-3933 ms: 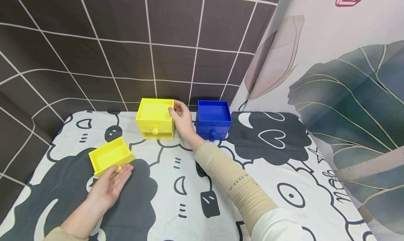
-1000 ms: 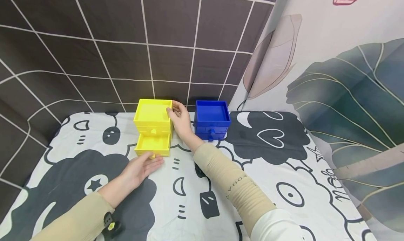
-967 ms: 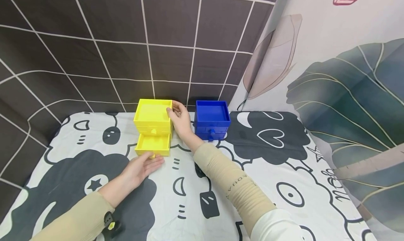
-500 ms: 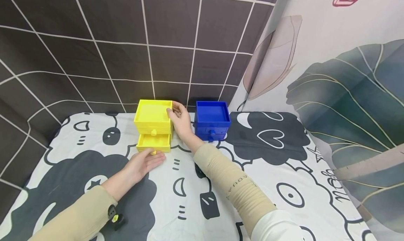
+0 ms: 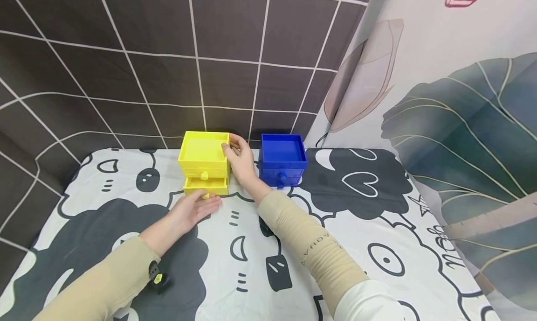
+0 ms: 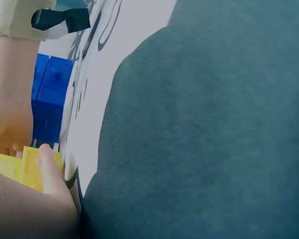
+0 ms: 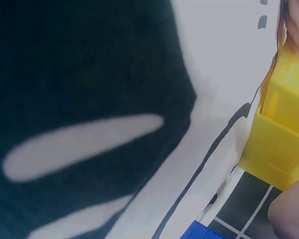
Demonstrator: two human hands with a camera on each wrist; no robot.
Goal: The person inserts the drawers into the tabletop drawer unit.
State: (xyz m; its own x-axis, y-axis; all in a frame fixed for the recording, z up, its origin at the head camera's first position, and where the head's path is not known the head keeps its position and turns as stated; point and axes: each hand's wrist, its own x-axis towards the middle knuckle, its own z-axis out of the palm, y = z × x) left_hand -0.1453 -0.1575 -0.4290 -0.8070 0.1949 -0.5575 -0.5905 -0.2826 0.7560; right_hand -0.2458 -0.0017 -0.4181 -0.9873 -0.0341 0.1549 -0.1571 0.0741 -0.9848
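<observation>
A small yellow drawer cabinet (image 5: 204, 149) with a tray top stands near the back of the cloth. Its lower yellow drawer (image 5: 218, 186) sticks partway out at the front. My left hand (image 5: 186, 212), palm turned up, pinches that drawer's knob between thumb and fingers. With the thumb on the top rim and the fingers around the side, my right hand (image 5: 242, 161) holds the cabinet at its right. The upper drawer, with a round knob (image 5: 204, 176), sits in its slot. In the left wrist view the left thumb (image 6: 50, 172) lies against the yellow drawer front.
A matching blue drawer cabinet (image 5: 283, 152) stands just right of my right hand, its drawers pushed in. Black-and-white cartoon cloth (image 5: 335, 246) covers the surface. Behind rises a dark cloth with a white grid (image 5: 230, 83), and a leaf-patterned curtain (image 5: 470, 139) hangs at the right.
My left hand has brought the loose yellow drawer from the left to the lower slot and slid it further in. The right hand has kept its hold on the cabinet.
</observation>
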